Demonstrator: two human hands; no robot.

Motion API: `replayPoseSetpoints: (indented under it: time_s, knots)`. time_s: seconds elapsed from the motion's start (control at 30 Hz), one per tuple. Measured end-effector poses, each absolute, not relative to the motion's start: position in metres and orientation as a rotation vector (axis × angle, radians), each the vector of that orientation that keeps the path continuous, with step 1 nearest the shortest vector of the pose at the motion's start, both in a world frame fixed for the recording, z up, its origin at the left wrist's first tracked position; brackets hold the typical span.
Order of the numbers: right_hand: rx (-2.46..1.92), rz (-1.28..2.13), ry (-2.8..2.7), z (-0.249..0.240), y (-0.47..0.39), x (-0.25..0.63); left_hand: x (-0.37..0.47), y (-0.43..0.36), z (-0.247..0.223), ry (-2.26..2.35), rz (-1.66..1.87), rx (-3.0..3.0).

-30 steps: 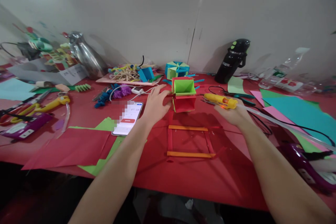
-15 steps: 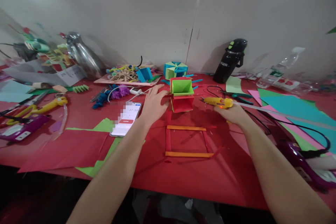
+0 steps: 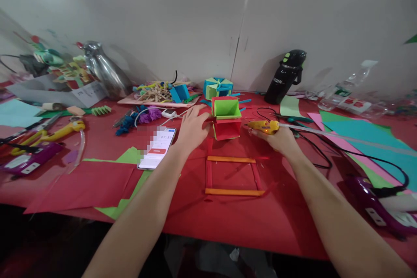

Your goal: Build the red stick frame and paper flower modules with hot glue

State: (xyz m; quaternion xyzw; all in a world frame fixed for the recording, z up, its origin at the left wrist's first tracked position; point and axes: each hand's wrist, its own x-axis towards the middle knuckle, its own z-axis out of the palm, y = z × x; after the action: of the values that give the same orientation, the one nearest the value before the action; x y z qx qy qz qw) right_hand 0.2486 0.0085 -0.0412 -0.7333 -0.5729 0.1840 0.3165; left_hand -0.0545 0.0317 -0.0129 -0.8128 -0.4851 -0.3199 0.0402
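In the middle of the table stand two small open folded-paper boxes, a green-lined one (image 3: 226,109) above a red one (image 3: 227,129). My left hand (image 3: 193,128) is at their left side, its thumb and fingertips closed in on the edge; the exact contact is partly hidden. My right hand (image 3: 276,139) grips a yellow hot glue gun (image 3: 265,127) with its nozzle pointing left, close to the boxes but apart from them. A clear glue stick (image 3: 312,130) trails from the gun's back. Nearer me lies a rectangular frame of orange strips (image 3: 233,192) and red strips (image 3: 209,174).
A phone (image 3: 158,150) and red paper sheets (image 3: 87,182) lie left. Behind are a tray of sticks (image 3: 156,93), a blue-green paper ring (image 3: 218,88) and a black bottle (image 3: 286,76). Purple power strips (image 3: 371,204) with black cables are on the right.
My right hand has moved the glue gun left, nearer to the paper boxes. My left hand and the boxes stay almost where they were.
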Motion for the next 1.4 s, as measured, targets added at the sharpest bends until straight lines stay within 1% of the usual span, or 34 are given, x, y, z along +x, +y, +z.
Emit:
replayPoseSetpoints:
  time_s: [0.1, 0.27, 0.43, 0.67, 1.07, 1.4]
  knots:
    - [-1.931, 0.443, -1.543, -0.042, 0.009, 0.249, -0.053, 0.033, -0.012, -1.466, -0.961, -2.477]
    - [-1.955, 0.477, -1.522, -0.044, 0.01, 0.25, -0.05, 0.032, -0.008, -1.452, -0.915, -2.471]
    - [-1.978, 0.431, -1.537, -0.046, 0.01, 0.251, -0.049, 0.034, -0.008, -1.408, -0.936, -2.498]
    - [-1.949, 0.469, -1.538, -0.045, 0.009, 0.251, -0.049, 0.04, -0.014, -1.365, -0.978, -2.502]
    - [-1.925, 0.501, -1.542, -0.046, 0.009, 0.252, -0.052, 0.035, -0.008, -1.375, -0.875, -2.525]
    - [-1.867, 0.569, -1.602, -0.042, 0.006, 0.259, -0.053, 0.036, -0.009, -1.374, -0.871, -2.499]
